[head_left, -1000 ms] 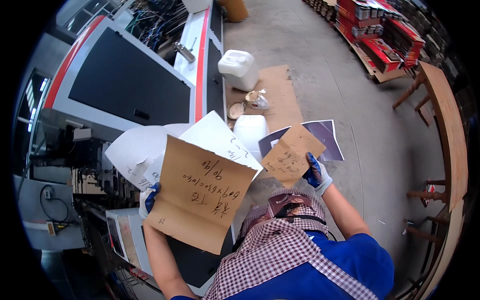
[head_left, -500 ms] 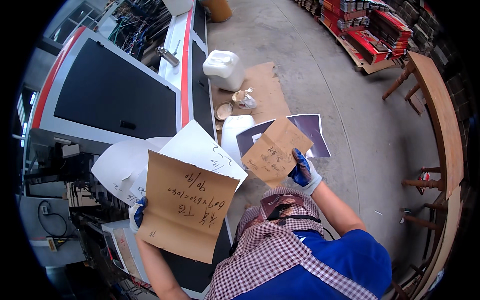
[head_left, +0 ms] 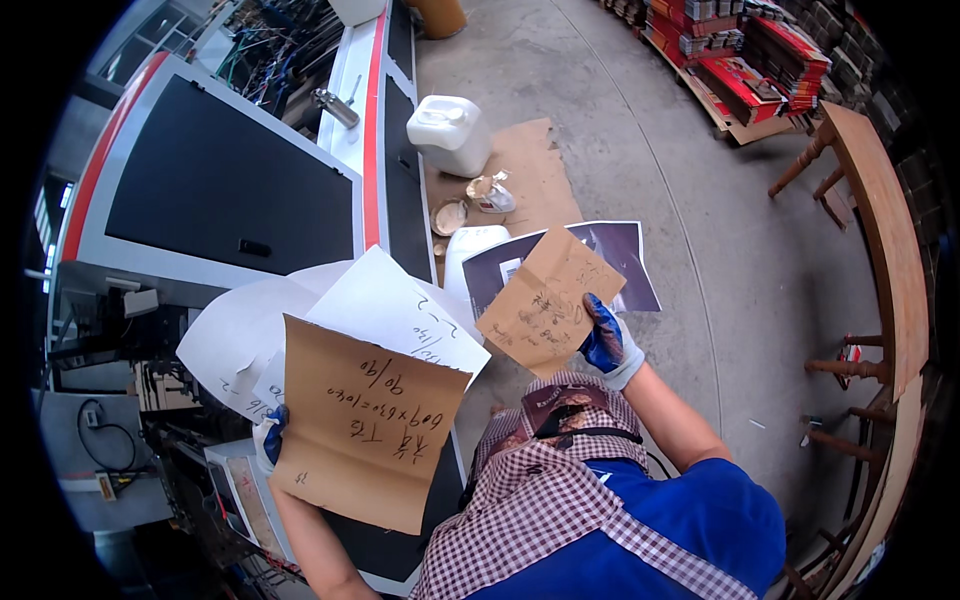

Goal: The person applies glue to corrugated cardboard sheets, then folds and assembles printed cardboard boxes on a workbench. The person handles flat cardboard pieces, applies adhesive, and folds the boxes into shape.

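Left hand [head_left: 270, 437] out wide, closed on brown sheet [head_left: 365, 432] — right hand [head_left: 608, 345] (farther forward), closed on smaller card [head_left: 550, 295]

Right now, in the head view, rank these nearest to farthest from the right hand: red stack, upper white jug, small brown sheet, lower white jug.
From the right hand:
1. Small brown sheet: in its grip.
2. Lower white jug: to the left, partly behind the dark sheet.
3. Upper white jug: farther up and left.
4. Red stack: top right.
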Demonstrator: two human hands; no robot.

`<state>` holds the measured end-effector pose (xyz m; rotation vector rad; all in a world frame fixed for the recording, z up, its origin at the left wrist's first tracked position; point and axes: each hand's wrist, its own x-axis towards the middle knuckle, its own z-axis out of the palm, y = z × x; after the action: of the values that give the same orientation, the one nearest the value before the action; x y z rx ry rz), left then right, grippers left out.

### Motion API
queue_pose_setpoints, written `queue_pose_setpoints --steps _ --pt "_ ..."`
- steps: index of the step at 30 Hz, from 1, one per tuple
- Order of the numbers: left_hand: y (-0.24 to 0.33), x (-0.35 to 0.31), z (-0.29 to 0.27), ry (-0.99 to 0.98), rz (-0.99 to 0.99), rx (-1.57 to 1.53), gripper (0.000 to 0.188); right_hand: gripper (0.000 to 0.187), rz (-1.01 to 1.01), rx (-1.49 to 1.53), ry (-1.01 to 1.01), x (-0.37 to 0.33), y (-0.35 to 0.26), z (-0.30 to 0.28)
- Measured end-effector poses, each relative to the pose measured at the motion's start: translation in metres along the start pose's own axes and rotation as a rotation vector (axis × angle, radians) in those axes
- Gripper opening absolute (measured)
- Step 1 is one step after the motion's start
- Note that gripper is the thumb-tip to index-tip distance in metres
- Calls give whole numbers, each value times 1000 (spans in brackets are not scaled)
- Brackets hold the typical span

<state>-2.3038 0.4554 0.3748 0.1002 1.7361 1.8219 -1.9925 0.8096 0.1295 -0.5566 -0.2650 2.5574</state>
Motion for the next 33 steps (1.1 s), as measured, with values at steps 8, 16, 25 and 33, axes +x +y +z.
queue_pose_setpoints --steps 8,16,25,33 --pt "2 3 -6 -1 -6 10 48 52 153 15 85 -6 -4 -35" --pt "2 5 -9 -6 -10 22 47 48 171 -51 162 -4 2 -84" --pt "-13 15 -29 -18 -35 57 45 49 463 -144 358 -2 35 -186" --pt "9 34 -35 -167 -12 119 50 24 -260 -772 477 29 11 -176"
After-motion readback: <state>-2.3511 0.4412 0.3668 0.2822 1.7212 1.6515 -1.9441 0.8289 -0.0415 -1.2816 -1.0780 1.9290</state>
